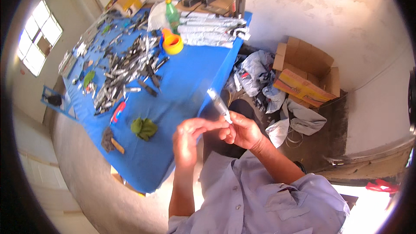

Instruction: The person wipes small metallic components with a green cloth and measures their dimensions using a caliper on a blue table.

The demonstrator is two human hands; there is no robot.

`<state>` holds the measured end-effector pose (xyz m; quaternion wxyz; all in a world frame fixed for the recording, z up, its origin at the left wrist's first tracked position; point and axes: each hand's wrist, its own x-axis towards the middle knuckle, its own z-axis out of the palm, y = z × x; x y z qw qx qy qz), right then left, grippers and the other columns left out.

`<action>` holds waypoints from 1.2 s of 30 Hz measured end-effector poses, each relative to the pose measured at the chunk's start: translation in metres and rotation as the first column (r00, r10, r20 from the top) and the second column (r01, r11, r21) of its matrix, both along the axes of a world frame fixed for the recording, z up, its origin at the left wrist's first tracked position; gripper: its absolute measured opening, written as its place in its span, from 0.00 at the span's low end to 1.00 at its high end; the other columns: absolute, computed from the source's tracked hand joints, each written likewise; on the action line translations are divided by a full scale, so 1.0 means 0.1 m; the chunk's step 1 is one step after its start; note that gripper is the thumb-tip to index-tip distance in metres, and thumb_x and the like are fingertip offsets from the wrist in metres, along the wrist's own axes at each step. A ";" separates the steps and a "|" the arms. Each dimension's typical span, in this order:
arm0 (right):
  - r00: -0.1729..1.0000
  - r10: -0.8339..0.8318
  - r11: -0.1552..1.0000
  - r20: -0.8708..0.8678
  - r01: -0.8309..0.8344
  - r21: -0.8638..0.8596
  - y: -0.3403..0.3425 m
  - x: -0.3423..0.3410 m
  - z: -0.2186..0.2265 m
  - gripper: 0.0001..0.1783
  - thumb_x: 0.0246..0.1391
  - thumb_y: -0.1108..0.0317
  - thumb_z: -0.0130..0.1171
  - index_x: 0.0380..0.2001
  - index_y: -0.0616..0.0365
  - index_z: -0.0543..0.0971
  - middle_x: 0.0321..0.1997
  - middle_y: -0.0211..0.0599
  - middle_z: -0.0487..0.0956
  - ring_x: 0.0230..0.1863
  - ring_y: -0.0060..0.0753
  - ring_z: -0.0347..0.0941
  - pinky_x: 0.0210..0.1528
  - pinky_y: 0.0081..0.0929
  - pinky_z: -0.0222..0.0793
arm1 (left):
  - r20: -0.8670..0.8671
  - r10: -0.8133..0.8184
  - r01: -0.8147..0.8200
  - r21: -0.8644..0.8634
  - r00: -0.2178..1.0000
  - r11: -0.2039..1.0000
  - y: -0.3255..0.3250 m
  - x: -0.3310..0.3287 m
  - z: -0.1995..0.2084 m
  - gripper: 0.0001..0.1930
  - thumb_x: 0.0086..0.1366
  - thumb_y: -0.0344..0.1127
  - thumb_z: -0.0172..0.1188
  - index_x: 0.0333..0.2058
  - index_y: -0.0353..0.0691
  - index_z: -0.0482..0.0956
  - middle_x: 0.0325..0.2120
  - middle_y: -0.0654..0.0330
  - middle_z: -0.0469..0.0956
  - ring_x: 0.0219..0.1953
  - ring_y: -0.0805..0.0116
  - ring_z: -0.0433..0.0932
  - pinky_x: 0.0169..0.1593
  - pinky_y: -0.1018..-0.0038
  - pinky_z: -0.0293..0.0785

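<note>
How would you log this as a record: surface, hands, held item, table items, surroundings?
surface: blue tablecloth
right hand: pinching pen-like tube
left hand: near the tube's lower end, contact unclear
held item: slim, silver-and-white, tilted, blurred
table items: black-and-silver parts pile, green bottle, yellow tape roll, crumpled green cloth
surroundings: open cardboard box, right of tablecloth

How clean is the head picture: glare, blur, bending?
Head view: glare whitens the window and a lower right patch; head view: the left hand looks overexposed and soft, the silver item in the right hand blurs toward its upper end; head view: the blue table has bowed edges.
</note>
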<state>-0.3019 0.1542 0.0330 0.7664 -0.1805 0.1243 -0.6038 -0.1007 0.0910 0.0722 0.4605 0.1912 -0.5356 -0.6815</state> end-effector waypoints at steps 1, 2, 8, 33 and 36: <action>0.979 -0.106 0.992 -0.175 0.117 0.053 0.03 -0.06 -0.02 0.21 0.70 0.53 0.56 0.54 0.59 0.76 0.55 0.42 0.82 0.43 0.31 0.82 0.32 0.20 0.73 | -0.002 0.058 -0.058 -0.010 0.998 0.998 -0.05 0.06 -0.01 0.36 0.79 0.63 0.35 0.49 0.32 0.78 0.43 0.49 0.83 0.48 0.56 0.82 0.57 0.58 0.75; 0.919 -0.194 0.966 -0.344 0.240 0.097 0.04 -0.09 0.02 0.22 0.69 0.54 0.57 0.56 0.59 0.76 0.54 0.40 0.82 0.43 0.30 0.82 0.33 0.20 0.73 | -0.002 0.120 -0.120 -0.009 0.993 0.993 -0.09 0.08 0.00 0.33 0.79 0.61 0.38 0.49 0.33 0.78 0.43 0.49 0.83 0.48 0.57 0.82 0.57 0.59 0.76; 0.750 -0.364 0.837 -0.553 0.524 0.159 0.14 -0.34 -0.25 0.10 0.70 0.62 0.57 0.46 0.55 0.82 0.47 0.32 0.84 0.40 0.22 0.79 0.36 0.19 0.73 | 0.392 0.169 -0.142 -0.098 0.904 0.985 -0.19 -0.14 -0.10 0.07 0.70 0.24 0.60 0.44 0.28 0.81 0.37 0.55 0.85 0.39 0.70 0.84 0.47 0.73 0.82; 0.765 -0.093 0.995 -0.637 0.058 -0.076 0.02 -0.99 -0.05 0.18 0.60 0.61 0.69 0.50 0.60 0.84 0.34 0.25 0.82 0.30 0.16 0.73 0.33 0.18 0.69 | 0.665 0.045 0.040 -0.112 0.745 0.993 -0.07 -0.65 -0.02 0.09 0.64 0.26 0.65 0.42 0.28 0.82 0.28 0.58 0.82 0.28 0.73 0.80 0.33 0.78 0.77; 0.797 -0.107 0.993 -0.594 0.054 -0.106 -0.11 -0.89 -0.16 0.20 0.61 0.58 0.68 0.51 0.58 0.83 0.37 0.25 0.82 0.34 0.16 0.73 0.35 0.18 0.69 | 0.681 0.053 -0.040 -0.035 0.730 0.999 -0.02 -0.62 -0.07 0.10 0.67 0.30 0.64 0.43 0.28 0.81 0.29 0.58 0.83 0.28 0.72 0.81 0.33 0.78 0.77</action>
